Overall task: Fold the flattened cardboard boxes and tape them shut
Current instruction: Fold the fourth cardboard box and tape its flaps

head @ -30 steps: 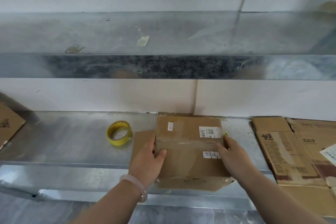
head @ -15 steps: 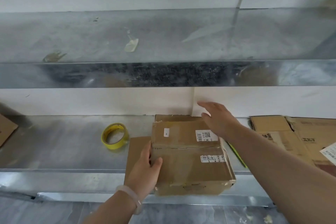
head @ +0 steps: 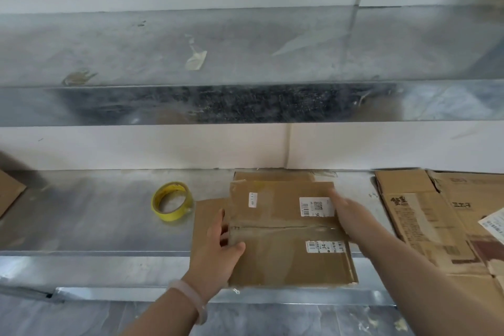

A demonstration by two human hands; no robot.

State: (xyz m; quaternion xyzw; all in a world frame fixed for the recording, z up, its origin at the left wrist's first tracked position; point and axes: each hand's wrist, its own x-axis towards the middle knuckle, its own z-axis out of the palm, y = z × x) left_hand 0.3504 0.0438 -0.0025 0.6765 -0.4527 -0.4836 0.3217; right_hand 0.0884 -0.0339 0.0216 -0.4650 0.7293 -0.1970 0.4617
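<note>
Two white labels on top of a folded cardboard box [head: 286, 232], set at the front edge of the metal counter [head: 95, 215] on a flat cardboard sheet [head: 207, 215]. Left grip [head: 218, 251] clamped on the box's left edge, thumb over the top, fingers down the side; pale bracelet [head: 191, 300] on that wrist. Right grip [head: 346, 215] blurred against the box's right edge, clenched or released impossible to tell. Yellow tape roll [head: 171, 202] lying just left of the sheet. Flattened cardboard boxes [head: 425, 215] lying at the right.

A pale, smooth bangle [head: 192, 301] rings the wrist of the left hand [head: 218, 251]; both forearms are bare.
</note>
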